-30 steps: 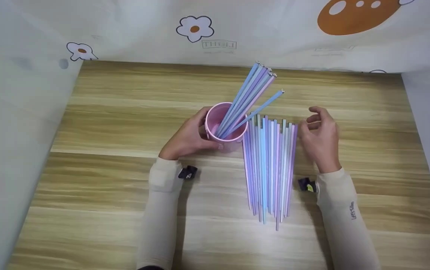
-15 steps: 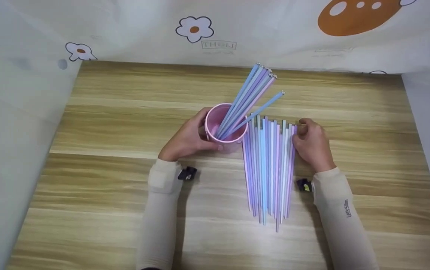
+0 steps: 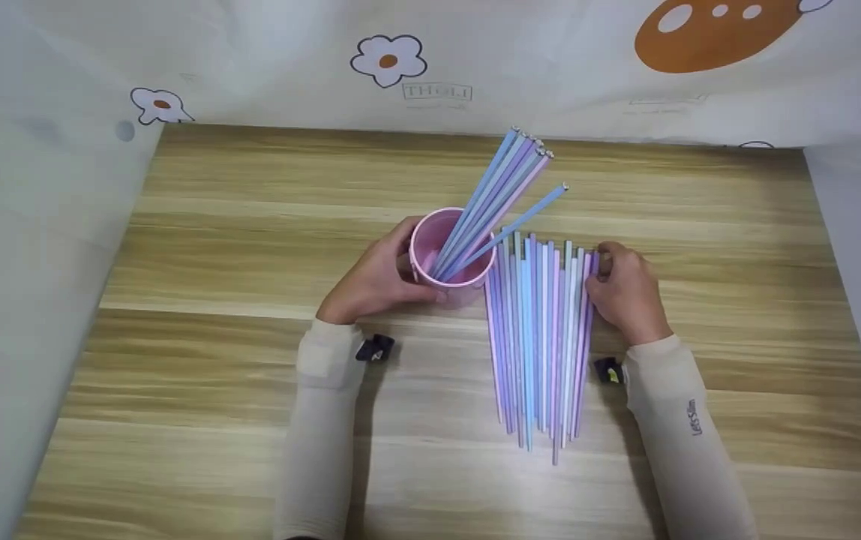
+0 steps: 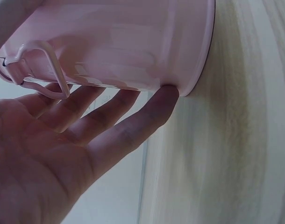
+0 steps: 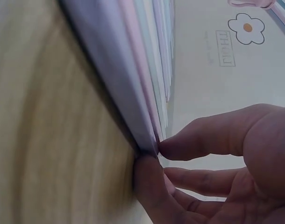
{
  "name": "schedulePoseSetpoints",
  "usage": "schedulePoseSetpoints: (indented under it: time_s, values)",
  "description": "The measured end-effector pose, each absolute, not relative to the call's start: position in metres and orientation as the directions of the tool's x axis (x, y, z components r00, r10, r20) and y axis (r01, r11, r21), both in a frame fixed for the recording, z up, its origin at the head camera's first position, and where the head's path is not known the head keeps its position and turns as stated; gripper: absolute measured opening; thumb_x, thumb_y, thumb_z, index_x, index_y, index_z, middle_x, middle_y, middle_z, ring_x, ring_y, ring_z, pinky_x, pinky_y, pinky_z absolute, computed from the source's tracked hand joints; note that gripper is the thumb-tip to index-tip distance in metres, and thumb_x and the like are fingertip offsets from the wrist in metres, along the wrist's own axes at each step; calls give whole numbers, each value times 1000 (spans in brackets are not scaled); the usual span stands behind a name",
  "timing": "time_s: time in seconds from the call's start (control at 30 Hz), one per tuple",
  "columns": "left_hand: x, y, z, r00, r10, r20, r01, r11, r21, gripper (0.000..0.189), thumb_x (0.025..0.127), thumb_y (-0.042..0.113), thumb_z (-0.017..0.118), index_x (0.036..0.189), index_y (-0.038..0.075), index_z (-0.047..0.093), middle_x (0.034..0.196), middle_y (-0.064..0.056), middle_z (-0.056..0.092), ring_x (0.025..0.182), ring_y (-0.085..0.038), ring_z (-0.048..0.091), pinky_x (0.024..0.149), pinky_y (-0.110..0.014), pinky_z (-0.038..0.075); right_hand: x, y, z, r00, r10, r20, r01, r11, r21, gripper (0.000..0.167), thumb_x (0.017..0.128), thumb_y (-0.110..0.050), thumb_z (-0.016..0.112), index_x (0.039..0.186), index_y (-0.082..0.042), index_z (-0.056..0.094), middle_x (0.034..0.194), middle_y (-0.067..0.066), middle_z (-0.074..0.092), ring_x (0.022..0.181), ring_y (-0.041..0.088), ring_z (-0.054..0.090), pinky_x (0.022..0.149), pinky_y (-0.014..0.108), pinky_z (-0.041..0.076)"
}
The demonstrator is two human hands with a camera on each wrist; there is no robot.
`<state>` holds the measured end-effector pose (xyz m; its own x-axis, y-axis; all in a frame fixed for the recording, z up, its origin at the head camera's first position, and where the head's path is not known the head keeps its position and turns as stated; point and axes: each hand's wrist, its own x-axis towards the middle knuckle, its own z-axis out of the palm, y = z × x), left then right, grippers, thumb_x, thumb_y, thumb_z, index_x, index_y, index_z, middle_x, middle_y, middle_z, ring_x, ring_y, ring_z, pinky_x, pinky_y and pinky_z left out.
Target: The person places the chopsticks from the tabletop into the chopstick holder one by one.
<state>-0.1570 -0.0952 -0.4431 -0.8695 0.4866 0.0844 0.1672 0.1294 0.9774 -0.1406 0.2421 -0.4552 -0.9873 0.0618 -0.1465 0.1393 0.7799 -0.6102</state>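
My left hand [image 3: 378,277] grips a small pink pail [image 3: 468,283] from its left side, thumb in front and fingers behind. A wire handle loop [image 4: 53,70] shows on its wall in the left wrist view. Several pastel straws [image 3: 492,195] lean in it toward the upper right. A row of loose straws [image 3: 543,337] lies on the table, right of the pail. At the row's far right end, my right hand [image 3: 629,292] pinches the top of a purple straw [image 3: 592,270]. The right wrist view shows thumb and index finger at the end of that purple straw [image 5: 105,60].
The wood-grain table [image 3: 213,375] carries the pail and the row. A pale wall sheet with flower prints [image 3: 388,60] rises behind the table's back edge. Pale side panels [image 3: 18,300] bound the left and right. Black wrist cameras [image 3: 376,348] sit at both sleeves.
My right hand has moved left and slightly down to the row and now pinches the outermost purple straw, whose top has shifted slightly right. The left hand and pail have stayed put.
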Motion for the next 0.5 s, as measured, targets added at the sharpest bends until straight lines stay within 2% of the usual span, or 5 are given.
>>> schedulePoseSetpoints:
  time_s: [0.13, 0.23, 0.4, 0.5]
  values:
    - [-162, -97, -454, -869, 488, 87, 182, 150, 972, 94, 63, 0, 91, 144, 10, 45, 139, -9, 54, 131, -20, 50, 111, -33, 42, -140, 242, -456, -989, 75, -127, 135, 805, -577, 49, 84, -1, 59, 130, 15, 53, 100, 28, 59, 89, 38, 54, 75, 51, 51]
    - [-162, -97, -455, -871, 485, 76, 172, 158, 972, 94, 64, -1, 91, 145, 11, 45, 140, -8, 54, 131, -19, 50, 112, -32, 41, -141, 242, -457, -991, 78, -113, 128, 818, -560, 48, 83, -2, 60, 127, 16, 55, 97, 27, 59, 87, 37, 55, 71, 49, 50]
    - [-161, -96, -451, -872, 485, 65, 159, 157, 975, 95, 64, -5, 89, 146, 5, 42, 142, -13, 52, 134, -25, 48, 114, -35, 39, -141, 242, -457, -989, 75, -127, 134, 818, -560, 47, 84, -2, 61, 127, 16, 55, 96, 26, 60, 82, 36, 55, 66, 46, 50]
    - [-157, -94, -440, -871, 489, 56, 150, 155, 976, 94, 65, -8, 87, 146, 1, 41, 142, -19, 50, 135, -30, 46, 115, -40, 38, -140, 243, -454, -986, 63, -155, 142, 804, -577, 49, 86, -2, 61, 131, 15, 53, 98, 27, 61, 84, 36, 58, 68, 46, 53]
